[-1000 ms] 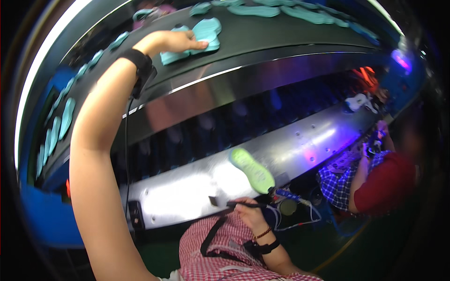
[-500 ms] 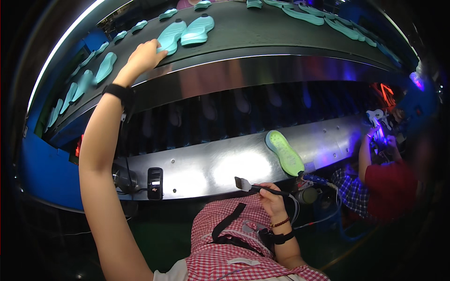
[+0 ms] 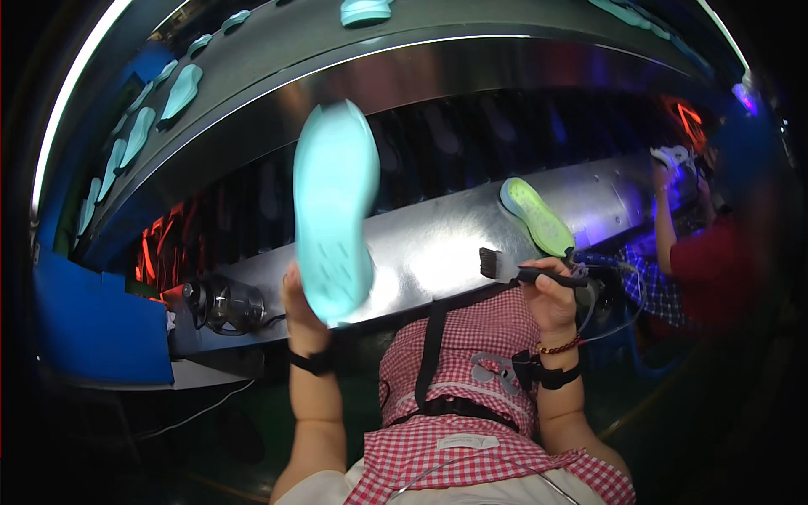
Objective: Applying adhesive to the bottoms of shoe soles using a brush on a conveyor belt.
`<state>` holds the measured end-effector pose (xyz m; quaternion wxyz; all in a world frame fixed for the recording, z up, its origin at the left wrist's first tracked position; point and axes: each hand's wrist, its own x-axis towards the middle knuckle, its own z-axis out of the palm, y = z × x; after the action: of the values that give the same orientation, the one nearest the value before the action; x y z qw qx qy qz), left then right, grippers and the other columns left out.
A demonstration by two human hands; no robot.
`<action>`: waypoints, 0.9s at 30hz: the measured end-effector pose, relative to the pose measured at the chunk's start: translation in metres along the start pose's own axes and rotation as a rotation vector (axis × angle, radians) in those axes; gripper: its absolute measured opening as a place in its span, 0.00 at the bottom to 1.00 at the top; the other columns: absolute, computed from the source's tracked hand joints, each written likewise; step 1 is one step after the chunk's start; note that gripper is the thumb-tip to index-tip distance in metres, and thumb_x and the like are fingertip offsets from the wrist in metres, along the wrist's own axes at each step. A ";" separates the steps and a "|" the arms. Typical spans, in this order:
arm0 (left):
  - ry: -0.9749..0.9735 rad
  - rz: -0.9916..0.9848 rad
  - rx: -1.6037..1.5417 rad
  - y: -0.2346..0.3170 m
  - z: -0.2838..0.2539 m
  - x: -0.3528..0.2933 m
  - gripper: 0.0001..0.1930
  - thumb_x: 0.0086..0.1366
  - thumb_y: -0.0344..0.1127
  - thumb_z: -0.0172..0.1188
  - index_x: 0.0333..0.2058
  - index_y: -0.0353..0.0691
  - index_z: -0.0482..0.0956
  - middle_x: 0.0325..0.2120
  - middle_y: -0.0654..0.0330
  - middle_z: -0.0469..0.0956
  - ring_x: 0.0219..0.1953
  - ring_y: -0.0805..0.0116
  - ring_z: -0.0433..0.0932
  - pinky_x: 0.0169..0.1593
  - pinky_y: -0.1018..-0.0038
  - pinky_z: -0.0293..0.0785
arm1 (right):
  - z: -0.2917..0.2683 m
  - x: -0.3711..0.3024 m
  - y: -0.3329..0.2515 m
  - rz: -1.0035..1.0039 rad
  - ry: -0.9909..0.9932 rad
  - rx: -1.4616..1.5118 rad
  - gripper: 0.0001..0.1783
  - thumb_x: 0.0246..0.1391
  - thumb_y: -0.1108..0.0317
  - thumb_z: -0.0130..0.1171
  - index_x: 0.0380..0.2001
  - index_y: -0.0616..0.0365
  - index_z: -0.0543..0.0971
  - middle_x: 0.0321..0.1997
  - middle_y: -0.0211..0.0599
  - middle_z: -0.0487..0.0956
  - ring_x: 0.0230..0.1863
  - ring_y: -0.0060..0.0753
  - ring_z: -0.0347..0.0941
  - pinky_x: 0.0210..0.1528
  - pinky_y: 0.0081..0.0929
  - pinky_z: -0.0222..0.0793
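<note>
My left hand (image 3: 305,316) is closed around the lower end of a turquoise shoe sole (image 3: 337,202). The sole stands nearly upright in front of me, its broad face towards me, with several short slots near the bottom. Part of my fingers is hidden behind it. In my right hand (image 3: 552,301) is a flat brush (image 3: 506,268) with dark bristles and a black handle, gripped between thumb and fingers. Just beyond the brush, a yellow-green shoe sole (image 3: 543,220) lies on the metal shelf (image 3: 421,240).
Beyond the shelf runs a dark conveyor belt (image 3: 278,55) with turquoise soles (image 3: 181,91) along it. A clear jug (image 3: 227,305) stands at the shelf's left end. Red-lit parts (image 3: 164,248) glow underneath the belt. At right, a co-worker (image 3: 715,261) handles a white shoe (image 3: 670,156).
My left hand has lifted one turquoise sole off the belt and brought it back towards me. My right hand, still holding the brush, appears further right and higher as the view shifted.
</note>
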<state>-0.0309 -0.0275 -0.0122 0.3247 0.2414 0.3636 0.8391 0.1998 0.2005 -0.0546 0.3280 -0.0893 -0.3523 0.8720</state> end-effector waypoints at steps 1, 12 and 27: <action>-0.367 -0.273 -0.526 -0.024 -0.009 -0.006 0.45 0.55 0.65 0.42 0.58 0.29 0.50 0.51 0.39 0.61 0.45 0.45 0.71 0.49 0.55 0.68 | 0.008 0.001 0.000 -0.042 -0.084 0.026 0.12 0.44 0.79 0.53 0.36 0.66 0.73 0.39 0.49 0.76 0.43 0.39 0.72 0.51 0.30 0.64; 0.009 -0.569 -0.645 -0.105 0.031 -0.047 0.49 0.51 0.76 0.25 0.57 0.37 0.55 0.49 0.43 0.65 0.49 0.48 0.68 0.52 0.48 0.63 | 0.026 0.011 0.059 0.307 -0.053 -0.271 0.10 0.46 0.77 0.57 0.35 0.68 0.76 0.33 0.41 0.78 0.33 0.26 0.75 0.36 0.21 0.72; 0.384 -0.267 -0.391 -0.119 0.016 -0.031 0.33 0.60 0.64 0.29 0.47 0.41 0.67 0.38 0.55 0.72 0.41 0.61 0.72 0.47 0.66 0.69 | 0.075 0.006 0.043 -0.154 -0.581 -1.143 0.11 0.38 0.71 0.61 0.30 0.58 0.80 0.25 0.40 0.77 0.28 0.32 0.71 0.32 0.25 0.66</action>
<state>0.0441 0.0202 -0.0990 0.3976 -0.0387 0.2785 0.8734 0.1445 0.1396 -0.0277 0.1817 0.0154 -0.8410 0.5094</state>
